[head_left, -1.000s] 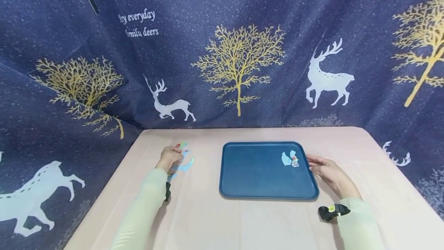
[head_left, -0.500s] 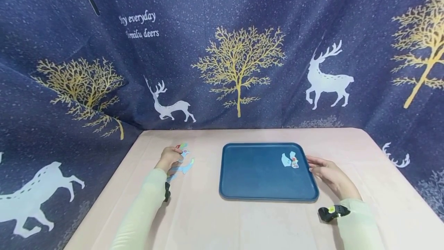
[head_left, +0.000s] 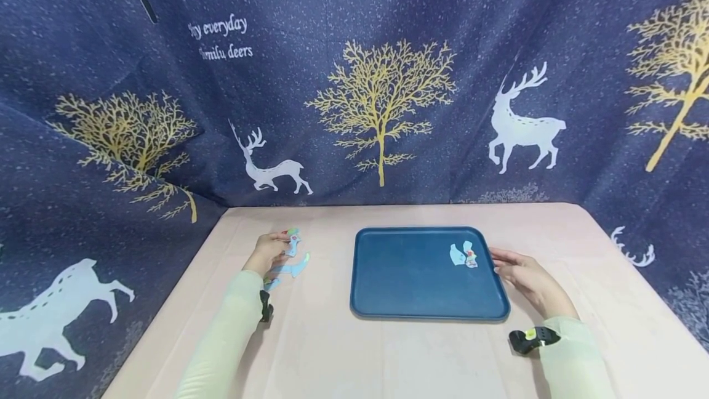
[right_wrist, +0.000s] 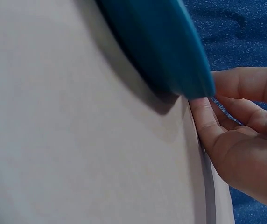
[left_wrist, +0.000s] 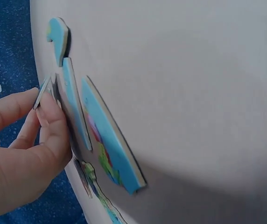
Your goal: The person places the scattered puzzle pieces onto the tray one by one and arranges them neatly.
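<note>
At the left of the table my left hand (head_left: pixel 269 248) pinches a thin puzzle piece (left_wrist: pixel 42 93) between thumb and fingers, tilted on edge in the left wrist view. Around that hand lie several flat pieces: a long light-blue puzzle piece with coloured print (left_wrist: pixel 108 140), a narrow blue piece (left_wrist: pixel 75 102) and a curved blue piece (left_wrist: pixel 59 39). On the right, my right hand (head_left: pixel 526 276) holds the rim of a dark blue tray (head_left: pixel 410 313), thumb and fingers at its right edge. Inside the tray, near that edge, are a pale-blue piece (head_left: pixel 457 255) and a multicoloured piece (head_left: pixel 471 260).
A pale pink cloth (head_left: pixel 332 350) covers the table. Behind it hangs a dark blue curtain (head_left: pixel 343 5) printed with deer and trees. Each wrist wears a black strap, such as the right wristband (head_left: pixel 533 340).
The left hand has shifted slightly, and a light-blue puzzle piece by its fingertips has turned and come up with them. The right hand and the tray stay where they were.
</note>
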Action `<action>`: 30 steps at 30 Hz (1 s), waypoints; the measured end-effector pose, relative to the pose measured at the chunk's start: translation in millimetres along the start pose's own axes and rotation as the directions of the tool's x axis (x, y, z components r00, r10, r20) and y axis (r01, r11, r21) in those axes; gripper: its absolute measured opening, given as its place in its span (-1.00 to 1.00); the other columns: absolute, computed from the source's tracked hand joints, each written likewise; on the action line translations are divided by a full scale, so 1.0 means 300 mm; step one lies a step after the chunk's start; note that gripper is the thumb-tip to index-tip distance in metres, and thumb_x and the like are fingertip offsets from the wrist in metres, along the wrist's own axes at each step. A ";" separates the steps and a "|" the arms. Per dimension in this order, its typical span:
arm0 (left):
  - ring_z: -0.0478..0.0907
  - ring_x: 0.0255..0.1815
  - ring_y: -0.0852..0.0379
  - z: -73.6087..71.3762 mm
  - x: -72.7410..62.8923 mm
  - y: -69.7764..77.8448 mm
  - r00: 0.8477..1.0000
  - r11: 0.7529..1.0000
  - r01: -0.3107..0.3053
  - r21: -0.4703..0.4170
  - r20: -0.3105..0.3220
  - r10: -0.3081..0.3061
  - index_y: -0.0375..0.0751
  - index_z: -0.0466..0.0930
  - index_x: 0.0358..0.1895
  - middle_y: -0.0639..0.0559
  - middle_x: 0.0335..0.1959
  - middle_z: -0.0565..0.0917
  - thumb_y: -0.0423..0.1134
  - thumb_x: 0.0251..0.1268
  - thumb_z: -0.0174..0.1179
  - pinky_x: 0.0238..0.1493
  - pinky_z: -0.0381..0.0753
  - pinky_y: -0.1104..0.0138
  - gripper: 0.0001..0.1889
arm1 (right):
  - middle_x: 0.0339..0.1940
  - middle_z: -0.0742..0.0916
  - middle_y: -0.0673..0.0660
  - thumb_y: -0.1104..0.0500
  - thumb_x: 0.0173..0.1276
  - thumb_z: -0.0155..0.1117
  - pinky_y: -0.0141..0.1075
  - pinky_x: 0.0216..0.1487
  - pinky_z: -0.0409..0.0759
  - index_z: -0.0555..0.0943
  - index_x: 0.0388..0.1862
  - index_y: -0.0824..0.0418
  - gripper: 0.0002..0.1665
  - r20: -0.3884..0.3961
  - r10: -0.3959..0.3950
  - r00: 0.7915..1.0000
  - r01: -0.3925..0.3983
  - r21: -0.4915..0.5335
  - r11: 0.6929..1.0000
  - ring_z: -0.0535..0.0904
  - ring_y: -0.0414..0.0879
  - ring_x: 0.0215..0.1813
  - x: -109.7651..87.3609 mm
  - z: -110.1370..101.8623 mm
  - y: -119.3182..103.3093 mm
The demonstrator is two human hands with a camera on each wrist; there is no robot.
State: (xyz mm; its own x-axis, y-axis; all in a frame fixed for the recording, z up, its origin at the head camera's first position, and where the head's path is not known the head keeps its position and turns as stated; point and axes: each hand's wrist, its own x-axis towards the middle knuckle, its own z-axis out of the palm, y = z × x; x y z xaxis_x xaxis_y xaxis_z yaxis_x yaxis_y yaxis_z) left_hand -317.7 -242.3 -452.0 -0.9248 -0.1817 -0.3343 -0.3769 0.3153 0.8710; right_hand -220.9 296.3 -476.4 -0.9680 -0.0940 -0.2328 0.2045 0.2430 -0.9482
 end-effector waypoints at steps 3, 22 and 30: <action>0.55 -0.07 -0.06 0.000 0.004 0.004 1.000 1.000 0.016 -0.021 0.025 -0.015 -0.31 0.40 0.29 -0.31 0.23 0.44 -0.43 0.33 0.13 -0.12 0.68 0.31 -0.55 | 0.44 0.24 0.47 0.43 0.25 -0.01 -0.01 0.43 0.25 0.05 0.47 0.46 -0.21 -0.003 0.007 1.000 -0.007 0.005 1.000 0.20 0.27 0.43 0.000 0.002 0.004; 0.51 0.09 -0.05 0.071 0.002 0.061 0.993 0.981 -0.006 -0.195 0.111 0.028 -0.39 0.34 0.31 -0.32 0.31 0.35 -0.51 0.33 0.08 0.10 0.61 0.34 -0.53 | 0.42 0.25 0.50 0.41 0.27 -0.01 -0.48 0.18 0.50 0.06 0.46 0.49 -0.23 0.019 -0.041 0.999 0.040 0.028 0.999 0.46 -0.32 0.12 -0.002 -0.003 0.002; 0.46 0.09 -0.07 0.135 -0.005 0.100 0.987 0.964 -0.039 -0.262 0.141 0.078 -0.45 0.31 0.31 -0.36 0.28 0.35 -0.55 0.33 0.04 0.24 0.53 0.21 -0.53 | 0.42 0.25 0.50 0.42 0.28 0.00 -0.45 0.19 0.51 0.06 0.46 0.49 -0.24 0.018 -0.038 0.999 0.037 0.026 0.999 0.46 -0.21 0.18 -0.003 -0.007 -0.004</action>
State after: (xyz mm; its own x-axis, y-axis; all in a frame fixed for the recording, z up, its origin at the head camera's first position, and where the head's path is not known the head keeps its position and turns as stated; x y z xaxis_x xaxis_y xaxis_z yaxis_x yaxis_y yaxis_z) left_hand -329.7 -194.8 -439.8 -0.9495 -0.0233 -0.3130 -0.3139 0.0667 0.9471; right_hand -220.6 298.1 -474.8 -0.9722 -0.1206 -0.2005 0.1717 0.2145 -0.9615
